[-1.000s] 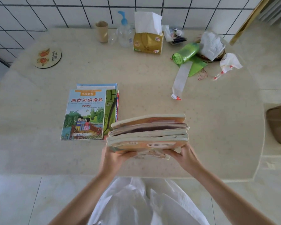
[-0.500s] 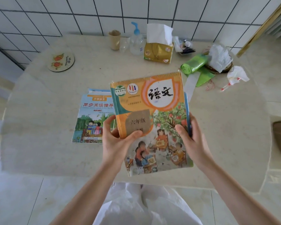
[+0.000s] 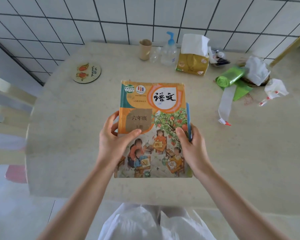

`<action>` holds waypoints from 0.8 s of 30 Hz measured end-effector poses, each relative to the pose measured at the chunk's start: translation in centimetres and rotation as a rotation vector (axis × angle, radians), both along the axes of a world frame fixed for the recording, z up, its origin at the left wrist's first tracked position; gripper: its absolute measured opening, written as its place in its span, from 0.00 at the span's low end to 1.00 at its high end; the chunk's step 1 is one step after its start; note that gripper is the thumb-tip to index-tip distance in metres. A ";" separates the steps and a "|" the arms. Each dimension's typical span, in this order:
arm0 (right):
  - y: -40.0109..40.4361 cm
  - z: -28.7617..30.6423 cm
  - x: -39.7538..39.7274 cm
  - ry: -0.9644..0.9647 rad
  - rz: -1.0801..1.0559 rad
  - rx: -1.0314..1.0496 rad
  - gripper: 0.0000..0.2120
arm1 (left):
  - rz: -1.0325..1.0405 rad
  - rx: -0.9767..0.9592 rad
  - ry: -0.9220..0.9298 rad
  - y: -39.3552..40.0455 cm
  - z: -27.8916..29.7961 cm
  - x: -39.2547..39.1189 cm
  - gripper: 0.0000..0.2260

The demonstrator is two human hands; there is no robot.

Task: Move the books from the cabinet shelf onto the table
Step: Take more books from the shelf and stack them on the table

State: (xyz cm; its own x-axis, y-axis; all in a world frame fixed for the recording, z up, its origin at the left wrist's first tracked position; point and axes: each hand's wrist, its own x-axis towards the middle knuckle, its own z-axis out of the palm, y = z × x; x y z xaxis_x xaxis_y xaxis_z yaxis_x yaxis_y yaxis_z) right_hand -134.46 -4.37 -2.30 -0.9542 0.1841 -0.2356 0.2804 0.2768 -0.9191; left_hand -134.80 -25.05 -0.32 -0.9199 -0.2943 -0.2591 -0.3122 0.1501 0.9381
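Half a second ago the books covered only part of the green-covered pile on the table; now they lie over it and hide it completely, and the view has tipped so more tiled wall shows.

Left thumb lies across the orange cover, the other fingers curl under the left edge: the left hand (image 3: 114, 139) grips the books (image 3: 154, 118) at 9 o'clock. The right hand (image 3: 191, 144) grips the right edge at 3 o'clock, thumb on the cover, fingers wrapped behind a blue book edge that sticks out of the stack. Whether the stack rests on the table (image 3: 249, 153) or hangs just above it cannot be told; it sits over the middle of the tabletop.

At 10 o'clock lies a round coaster (image 3: 87, 72). Toward 12 stand a brown cup (image 3: 145, 49), a pump bottle (image 3: 169, 51) and a yellow tissue pack (image 3: 192, 64). At 2 o'clock lies a green bag roll (image 3: 229, 78), with crumpled white paper (image 3: 256, 71) just beyond.
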 end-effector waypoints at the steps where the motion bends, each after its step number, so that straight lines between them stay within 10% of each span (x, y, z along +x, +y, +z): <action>1: -1.2 -0.1 -0.2 -0.022 -0.016 -0.023 0.11 | -0.028 -0.008 -0.007 -1.1 -0.2 -0.4 0.33; 24: -5.3 -4.7 -3.7 -0.210 0.002 0.170 0.20 | -0.088 -0.115 -0.222 -5.5 -6.9 -4.5 0.31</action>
